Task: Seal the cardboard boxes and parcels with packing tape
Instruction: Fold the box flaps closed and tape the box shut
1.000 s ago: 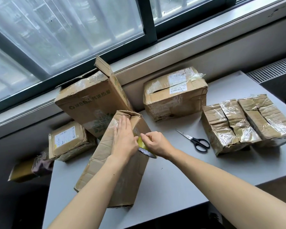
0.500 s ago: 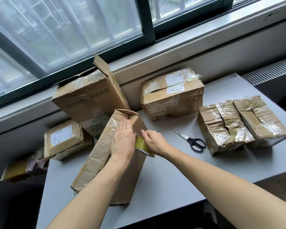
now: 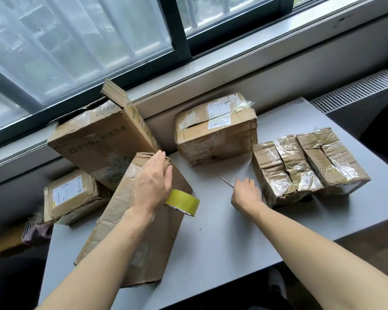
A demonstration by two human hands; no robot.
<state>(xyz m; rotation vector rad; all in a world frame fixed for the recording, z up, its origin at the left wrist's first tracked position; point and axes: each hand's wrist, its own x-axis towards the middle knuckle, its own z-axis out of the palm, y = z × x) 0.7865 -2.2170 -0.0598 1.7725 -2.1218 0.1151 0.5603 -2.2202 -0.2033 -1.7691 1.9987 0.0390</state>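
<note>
A long, creased cardboard box (image 3: 143,242) lies slanted on the grey table (image 3: 222,242). My left hand (image 3: 150,186) presses flat on its upper end, fingers straight. A roll of yellow packing tape (image 3: 184,202) rests against the box's right edge, just below that hand's thumb side. My right hand (image 3: 246,193) is off to the right, fingers curled over the handles of the scissors (image 3: 226,181). Only the blade tip shows.
A big open-flapped box (image 3: 94,144) leans at the back left, and a labelled box (image 3: 215,135) stands by the sill. Two tape-wrapped parcels (image 3: 285,171) (image 3: 329,159) lie at the right. A small labelled box (image 3: 70,195) sits at the table's left edge.
My right hand has let go of the tape roll and moved right onto the scissors. The roll stays at the box's edge. My left hand has slid up toward the box's top end.
</note>
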